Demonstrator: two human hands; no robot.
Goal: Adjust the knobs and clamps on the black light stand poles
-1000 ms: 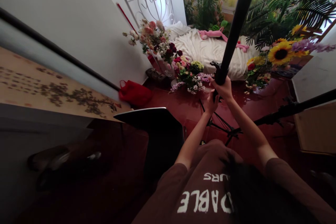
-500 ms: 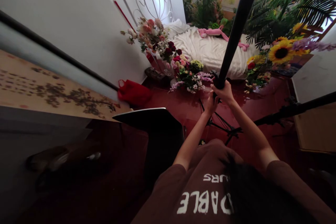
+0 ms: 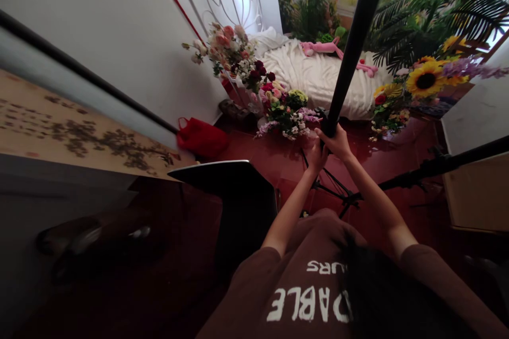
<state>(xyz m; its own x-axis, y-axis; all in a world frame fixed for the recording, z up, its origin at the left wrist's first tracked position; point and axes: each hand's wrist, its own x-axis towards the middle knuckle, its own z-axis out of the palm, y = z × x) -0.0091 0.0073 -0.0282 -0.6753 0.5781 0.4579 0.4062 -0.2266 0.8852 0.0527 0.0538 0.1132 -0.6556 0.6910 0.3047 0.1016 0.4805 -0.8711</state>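
Note:
A thick black pole (image 3: 353,37) rises from my hands to the top edge, slanting right. My right hand (image 3: 336,140) is wrapped round it near the dark collar. Just below and to the left, my left hand (image 3: 317,156) grips the same pole, its fingers closed and partly hidden. Beneath my hands spread the thin black legs of a stand (image 3: 334,185) on the red floor.
A black chair (image 3: 246,196) stands left of my arms, with a red bag (image 3: 202,137) beyond it. Flower bunches (image 3: 288,111) and a white-draped bed (image 3: 310,74) lie ahead. Another black pole (image 3: 421,172) crosses at right, near a cardboard box (image 3: 477,196). Sunflowers (image 3: 426,80) stand at right.
Both hands and the held pole have shifted slightly left in the view, the pole's upper part most. My grip looks the same.

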